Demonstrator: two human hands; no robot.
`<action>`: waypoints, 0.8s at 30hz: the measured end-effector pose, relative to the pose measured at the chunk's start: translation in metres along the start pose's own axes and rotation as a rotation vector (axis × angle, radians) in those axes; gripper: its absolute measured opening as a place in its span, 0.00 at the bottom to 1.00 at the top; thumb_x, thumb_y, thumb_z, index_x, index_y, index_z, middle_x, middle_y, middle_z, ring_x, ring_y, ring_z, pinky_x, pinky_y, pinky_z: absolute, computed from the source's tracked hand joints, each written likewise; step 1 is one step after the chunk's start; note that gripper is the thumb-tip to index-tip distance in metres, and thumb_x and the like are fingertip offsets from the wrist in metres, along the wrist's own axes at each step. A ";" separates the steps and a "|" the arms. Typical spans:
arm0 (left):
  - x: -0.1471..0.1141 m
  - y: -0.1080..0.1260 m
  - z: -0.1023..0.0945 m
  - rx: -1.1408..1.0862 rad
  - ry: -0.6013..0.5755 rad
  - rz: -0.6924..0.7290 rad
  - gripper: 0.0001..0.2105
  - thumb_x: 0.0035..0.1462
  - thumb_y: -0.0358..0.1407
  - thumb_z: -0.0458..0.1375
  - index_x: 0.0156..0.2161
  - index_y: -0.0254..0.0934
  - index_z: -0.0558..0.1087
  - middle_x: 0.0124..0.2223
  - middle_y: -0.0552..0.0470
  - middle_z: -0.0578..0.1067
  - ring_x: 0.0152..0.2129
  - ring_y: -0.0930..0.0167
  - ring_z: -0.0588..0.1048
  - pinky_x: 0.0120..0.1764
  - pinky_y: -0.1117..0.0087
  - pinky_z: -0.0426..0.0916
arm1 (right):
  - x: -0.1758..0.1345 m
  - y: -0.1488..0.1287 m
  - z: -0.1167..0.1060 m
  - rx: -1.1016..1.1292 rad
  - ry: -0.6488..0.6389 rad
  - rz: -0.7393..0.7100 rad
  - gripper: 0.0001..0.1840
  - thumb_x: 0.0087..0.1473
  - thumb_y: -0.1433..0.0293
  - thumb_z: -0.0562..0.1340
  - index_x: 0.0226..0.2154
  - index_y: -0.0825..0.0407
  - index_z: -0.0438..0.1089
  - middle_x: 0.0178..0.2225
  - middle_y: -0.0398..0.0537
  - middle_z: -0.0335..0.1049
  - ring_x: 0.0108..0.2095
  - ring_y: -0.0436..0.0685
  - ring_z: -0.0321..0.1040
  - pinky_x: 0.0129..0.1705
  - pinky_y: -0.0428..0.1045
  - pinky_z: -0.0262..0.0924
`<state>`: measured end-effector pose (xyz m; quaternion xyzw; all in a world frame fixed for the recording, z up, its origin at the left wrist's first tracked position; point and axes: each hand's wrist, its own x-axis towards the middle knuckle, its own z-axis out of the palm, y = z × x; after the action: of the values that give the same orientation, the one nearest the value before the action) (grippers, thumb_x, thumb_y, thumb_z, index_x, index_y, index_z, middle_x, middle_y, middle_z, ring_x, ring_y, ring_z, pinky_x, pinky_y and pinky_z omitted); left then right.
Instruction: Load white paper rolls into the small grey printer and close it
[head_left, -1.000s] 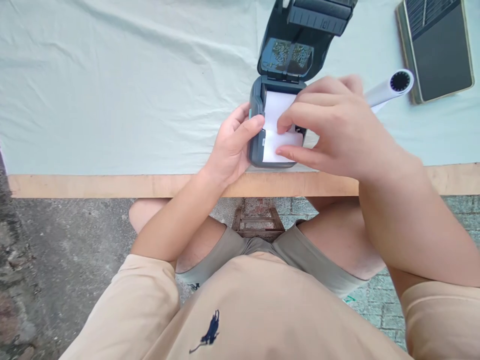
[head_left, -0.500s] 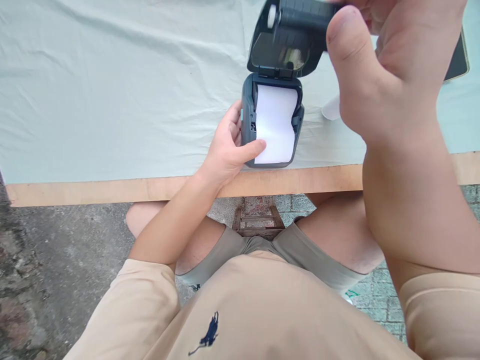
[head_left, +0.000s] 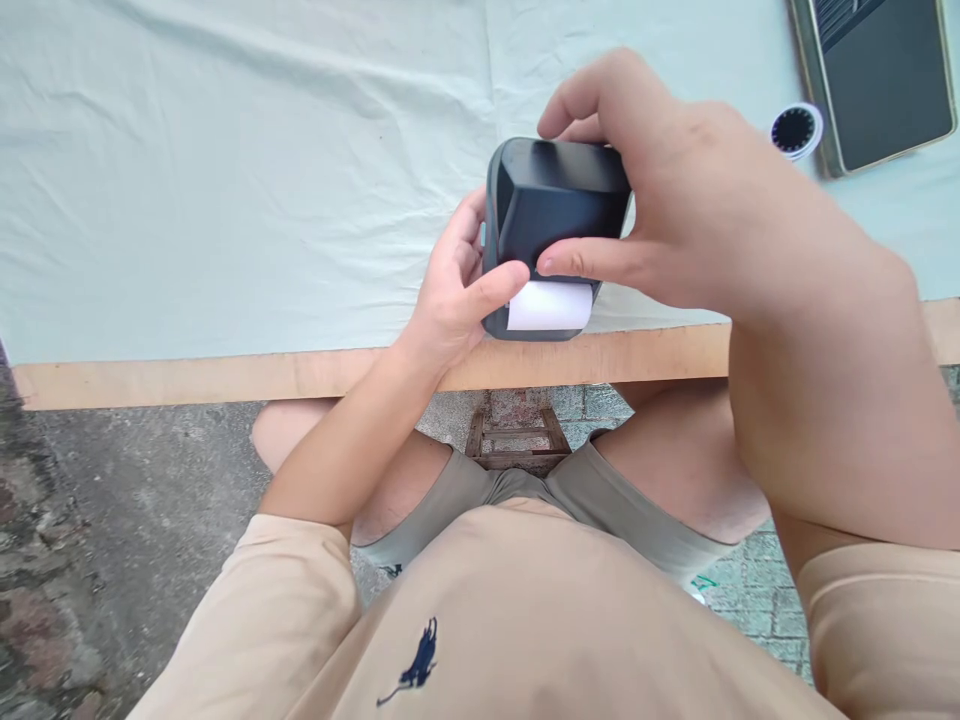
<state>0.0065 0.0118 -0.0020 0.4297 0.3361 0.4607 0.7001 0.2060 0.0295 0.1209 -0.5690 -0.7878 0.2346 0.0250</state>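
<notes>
A dark portable printer (head_left: pixel 566 210) is held over the near part of the covered table, its lid lowered. A strip of white paper (head_left: pixel 550 306) sticks out from under the lid's near edge. My left hand (head_left: pixel 457 285) wraps the printer's left side, with the thumb resting beside the paper. From the right, my right hand (head_left: pixel 675 190) spans the lid, its thumb on the near part and its fingers curled over the far edge. The right side of the printer is partly hidden by that hand.
A pale cloth (head_left: pixel 247 190) covers the table, and its bare wooden edge (head_left: pixel 187 381) runs along the front. At the far right lie a phone-like device (head_left: pixel 885 95) with a dark screen and a small white roll (head_left: pixel 796 131) with a black centre. Below is a wooden stool (head_left: pixel 517 455).
The printer's lid has swung from raised to lowered, covering most of the white paper. My right hand came down toward me with it, while my left hand kept its hold.
</notes>
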 end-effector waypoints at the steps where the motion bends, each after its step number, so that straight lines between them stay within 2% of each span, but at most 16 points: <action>1: -0.001 0.003 0.002 -0.025 0.004 -0.012 0.41 0.46 0.65 0.78 0.59 0.46 0.76 0.55 0.45 0.83 0.66 0.46 0.80 0.57 0.52 0.84 | 0.000 -0.001 0.001 -0.024 0.001 -0.003 0.38 0.58 0.57 0.70 0.68 0.35 0.59 0.59 0.42 0.76 0.40 0.59 0.70 0.41 0.55 0.61; 5: -0.003 0.010 0.010 -0.087 0.097 -0.036 0.28 0.60 0.66 0.69 0.51 0.46 0.80 0.53 0.45 0.84 0.68 0.49 0.78 0.62 0.53 0.82 | 0.001 -0.003 -0.002 -0.085 -0.036 -0.023 0.36 0.62 0.56 0.67 0.69 0.38 0.58 0.57 0.46 0.76 0.39 0.59 0.67 0.42 0.55 0.57; 9: -0.002 0.010 0.013 -0.043 0.191 -0.045 0.26 0.66 0.65 0.64 0.48 0.43 0.80 0.49 0.46 0.84 0.71 0.50 0.77 0.66 0.50 0.80 | -0.002 -0.001 -0.007 -0.021 -0.091 -0.030 0.34 0.63 0.59 0.66 0.68 0.43 0.61 0.52 0.50 0.75 0.42 0.59 0.70 0.46 0.55 0.62; 12: -0.001 0.010 0.014 -0.026 0.198 -0.054 0.27 0.68 0.66 0.62 0.46 0.42 0.80 0.46 0.46 0.84 0.70 0.50 0.78 0.65 0.50 0.82 | -0.004 0.003 -0.007 0.013 -0.087 -0.048 0.38 0.58 0.61 0.71 0.67 0.40 0.61 0.58 0.50 0.73 0.48 0.60 0.73 0.50 0.55 0.67; 17: 0.001 0.010 0.011 -0.057 0.195 -0.041 0.24 0.65 0.62 0.68 0.40 0.42 0.79 0.42 0.49 0.84 0.71 0.52 0.78 0.68 0.52 0.81 | -0.007 0.008 -0.009 -0.054 -0.033 -0.109 0.40 0.56 0.58 0.73 0.68 0.38 0.62 0.69 0.49 0.68 0.59 0.65 0.74 0.52 0.58 0.71; 19: 0.003 0.010 0.010 -0.089 0.213 -0.047 0.21 0.68 0.59 0.67 0.40 0.42 0.79 0.44 0.48 0.85 0.72 0.54 0.77 0.70 0.52 0.80 | -0.008 0.009 -0.010 -0.074 0.082 -0.155 0.36 0.57 0.55 0.72 0.65 0.40 0.67 0.69 0.49 0.68 0.62 0.66 0.73 0.53 0.59 0.71; 20: 0.003 0.010 0.009 -0.106 0.219 -0.052 0.19 0.70 0.57 0.66 0.41 0.41 0.79 0.45 0.48 0.85 0.72 0.55 0.77 0.71 0.52 0.79 | -0.008 0.010 -0.010 -0.066 0.180 -0.165 0.32 0.59 0.53 0.71 0.62 0.42 0.70 0.64 0.51 0.72 0.60 0.66 0.74 0.54 0.58 0.71; 22: 0.005 0.011 0.008 -0.137 0.229 -0.066 0.16 0.74 0.51 0.63 0.41 0.41 0.79 0.47 0.48 0.86 0.72 0.57 0.77 0.72 0.53 0.78 | -0.007 0.011 -0.007 -0.027 0.467 -0.149 0.17 0.64 0.55 0.66 0.49 0.48 0.73 0.44 0.49 0.75 0.48 0.61 0.77 0.53 0.56 0.69; 23: 0.005 0.011 0.008 -0.146 0.230 -0.079 0.15 0.75 0.48 0.61 0.41 0.40 0.79 0.48 0.49 0.86 0.72 0.58 0.78 0.73 0.54 0.77 | -0.007 0.011 -0.005 -0.004 0.611 -0.136 0.11 0.66 0.58 0.64 0.42 0.49 0.72 0.35 0.47 0.71 0.41 0.57 0.74 0.51 0.55 0.68; 24: 0.006 0.011 0.008 -0.153 0.230 -0.093 0.14 0.76 0.46 0.60 0.42 0.40 0.79 0.47 0.49 0.85 0.72 0.58 0.78 0.73 0.54 0.77 | -0.006 0.010 -0.002 0.015 0.703 -0.121 0.10 0.67 0.61 0.62 0.37 0.50 0.69 0.30 0.45 0.66 0.35 0.54 0.70 0.49 0.54 0.66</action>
<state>0.0112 0.0171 0.0111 0.3034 0.3977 0.4981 0.7084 0.2179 0.0275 0.1202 -0.5672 -0.7615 0.0285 0.3125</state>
